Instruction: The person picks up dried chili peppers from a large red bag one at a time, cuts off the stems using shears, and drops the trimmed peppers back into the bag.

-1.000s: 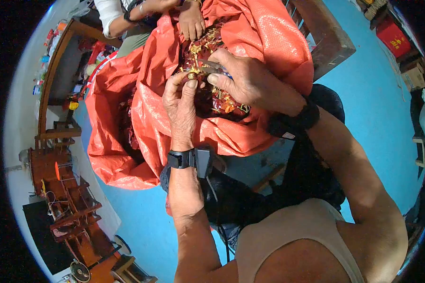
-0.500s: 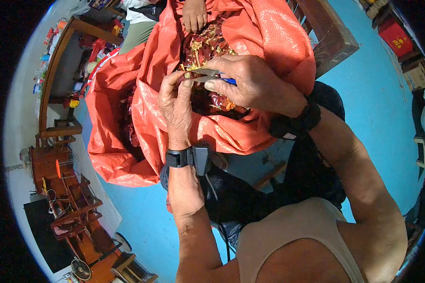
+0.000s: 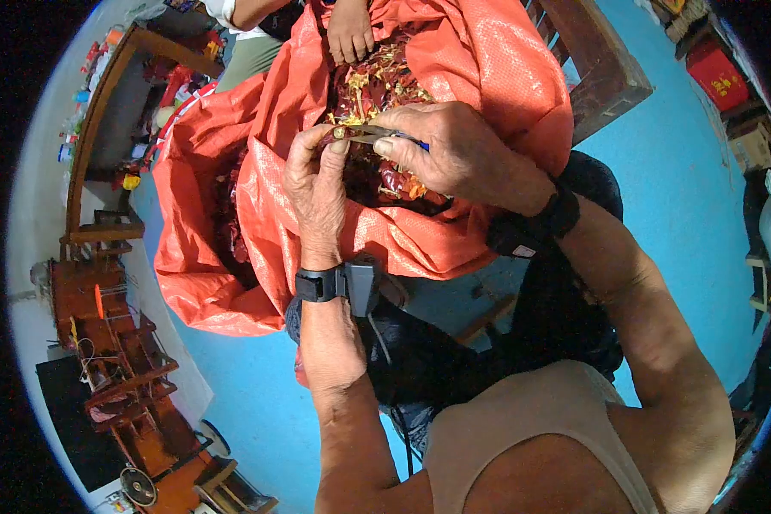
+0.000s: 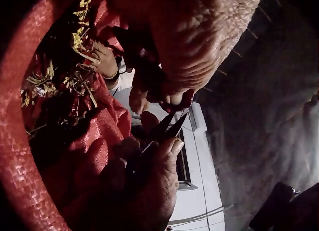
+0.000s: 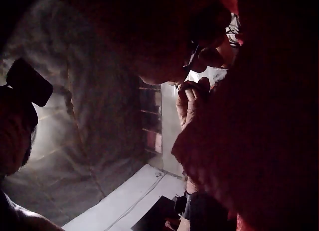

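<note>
Between thumb and fingertips, my left hand [image 3: 319, 184] pinches a dark red dried chili [image 3: 340, 133] with its pale stem end facing up. My right hand [image 3: 458, 150] grips small scissors [image 3: 370, 134] with a blue handle, their blades pointing left at the chili. In the left wrist view the scissors' dark blades [image 4: 164, 127] stand slightly apart, tips close under the chili [image 4: 185, 101]. Beneath both hands, a heap of dried chilies [image 3: 394, 182] with yellowish stems [image 3: 360, 94] lies in an orange-red woven sack [image 3: 403, 244]. The right wrist view is mostly dark.
Another person's hand [image 3: 349, 34] rests at the heap's far edge. A second opening of sacking with chilies [image 3: 231, 223] is at the left. A wooden bench [image 3: 595, 68] stands behind the sack on the right, over a blue floor [image 3: 677, 171].
My left hand has shifted slightly left with the chili. The scissors' blades spread at the chili half a second ago and are closer together now. The other person's second arm has moved left.
</note>
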Demonstrator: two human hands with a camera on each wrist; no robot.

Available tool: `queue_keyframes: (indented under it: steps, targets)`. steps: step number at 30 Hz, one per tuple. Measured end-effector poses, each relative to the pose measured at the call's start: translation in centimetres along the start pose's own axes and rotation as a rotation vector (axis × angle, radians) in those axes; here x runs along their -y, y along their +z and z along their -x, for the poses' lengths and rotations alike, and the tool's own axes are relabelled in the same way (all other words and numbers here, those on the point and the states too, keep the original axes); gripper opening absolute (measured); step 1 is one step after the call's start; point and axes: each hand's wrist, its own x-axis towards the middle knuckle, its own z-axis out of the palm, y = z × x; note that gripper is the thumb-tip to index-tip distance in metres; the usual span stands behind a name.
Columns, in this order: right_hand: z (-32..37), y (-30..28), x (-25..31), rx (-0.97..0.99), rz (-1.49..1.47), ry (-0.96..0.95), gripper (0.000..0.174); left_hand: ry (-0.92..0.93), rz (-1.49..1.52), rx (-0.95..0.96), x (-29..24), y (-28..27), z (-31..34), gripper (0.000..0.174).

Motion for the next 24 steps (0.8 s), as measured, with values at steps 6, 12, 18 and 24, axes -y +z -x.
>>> queue_keyframes:
  steps: [6, 12, 18, 24]
  targets:
    - [0.10, 0.87, -0.53, -0.109, 0.019, -0.048, 0.020, 0.034, 0.015, 0.008, -0.18, 0.19, 0.05, 0.016]
    - [0.05, 1.08, -0.70, -0.123, 0.062, -0.093, 0.020, 0.040, -0.021, 0.037, -0.13, -0.08, 0.09, 0.015]
    - [0.10, 0.79, -0.73, -0.072, 0.089, -0.091, 0.021, -0.011, 0.038, 0.077, -0.45, 0.05, 0.29, 0.015]
    - [0.56, 0.76, -0.19, -0.037, 0.174, -0.019, 0.021, -0.070, 0.156, 0.137, -0.28, 0.16, 0.20, 0.014]
